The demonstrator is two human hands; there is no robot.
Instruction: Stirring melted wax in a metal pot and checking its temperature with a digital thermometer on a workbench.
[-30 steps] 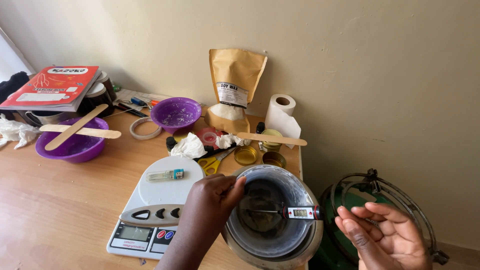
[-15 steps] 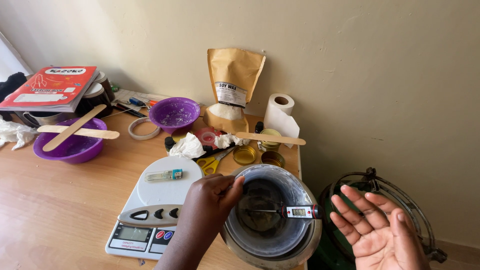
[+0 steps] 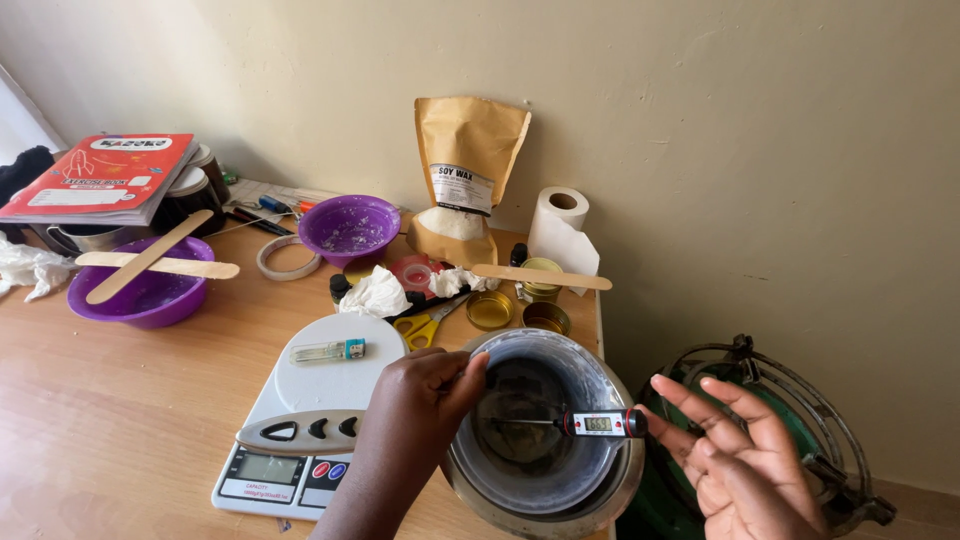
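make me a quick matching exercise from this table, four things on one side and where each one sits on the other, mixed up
Things:
1. probe thermometer
2. lighter
3. crossed wooden sticks
4. single wooden stick

Places:
A. on the white kitchen scale
B. on the near purple bowl
C. across the small gold tin by the paper roll
D. across the metal pot, whose rim the left hand grips

Pairs: 1-D, 2-A, 3-B, 4-C

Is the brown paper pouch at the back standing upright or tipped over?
Upright: the brown paper pouch stands on its base against the wall, top edge uppermost, behind the tissue roll.
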